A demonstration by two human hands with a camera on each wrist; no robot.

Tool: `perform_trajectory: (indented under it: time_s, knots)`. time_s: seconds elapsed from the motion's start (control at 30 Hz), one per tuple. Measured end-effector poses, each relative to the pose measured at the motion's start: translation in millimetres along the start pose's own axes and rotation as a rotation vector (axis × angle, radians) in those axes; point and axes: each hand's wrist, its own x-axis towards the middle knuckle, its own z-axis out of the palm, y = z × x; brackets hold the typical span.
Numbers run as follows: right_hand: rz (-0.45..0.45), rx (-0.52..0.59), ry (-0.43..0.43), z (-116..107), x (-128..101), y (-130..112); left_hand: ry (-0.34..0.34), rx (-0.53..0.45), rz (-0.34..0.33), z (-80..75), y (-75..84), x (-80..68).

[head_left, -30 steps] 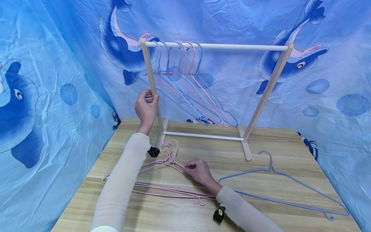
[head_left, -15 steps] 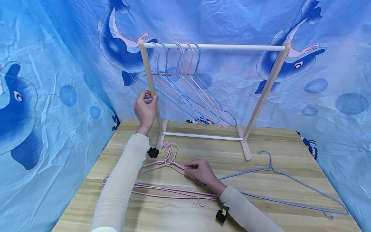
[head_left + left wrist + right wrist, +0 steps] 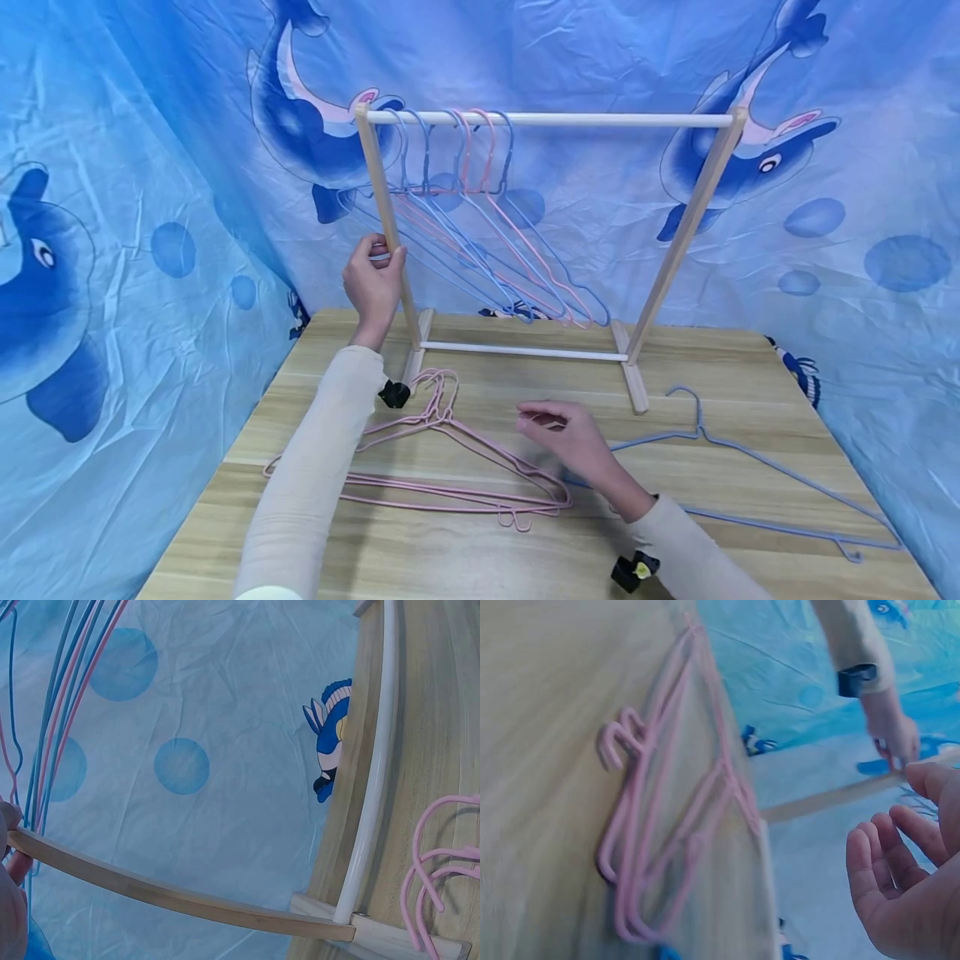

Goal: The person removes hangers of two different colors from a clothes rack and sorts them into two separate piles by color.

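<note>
Holding the rack post (image 3: 390, 225), left hand (image 3: 372, 283); right hand (image 3: 570, 437) loose-fingered, empty, above one blue hanger (image 3: 720, 450).

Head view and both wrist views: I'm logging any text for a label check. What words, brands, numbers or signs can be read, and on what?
None: no readable text in any view.
Blue backdrop cloth: dolphin pictures only.
Wooden rack, pink hangers, blue hanger: no markings visible.

We see a wooden table (image 3: 465, 567) hemmed in by a blue dolphin-print sheet (image 3: 135, 208). A blue hanger (image 3: 750, 475) lies flat at the table's right side, well apart from the blue and pink hangers (image 3: 480, 242) on the rail.
</note>
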Motion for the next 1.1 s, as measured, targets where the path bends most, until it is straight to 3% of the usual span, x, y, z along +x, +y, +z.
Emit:
perform_trajectory:
  time_s: [0.27,0.57,0.83,1.1]
  knots:
    - [-0.08,0.002,0.122,-45,-10,-25,0.005,0.001,-0.001,0.8,1.9,0.6]
    - [-0.075,-0.112,0.226,-91,-2,-80,0.001,-0.009,0.017,-0.1,0.5,0.6]
    - [-0.161,-0.175,0.31,-118,28,-118,0.008,0.005,0.023,-1.2,0.8,0.7]
    - [-0.126,-0.278,0.346,-126,65,-133,0.004,0.009,0.019,-2.3,1.8,0.3]
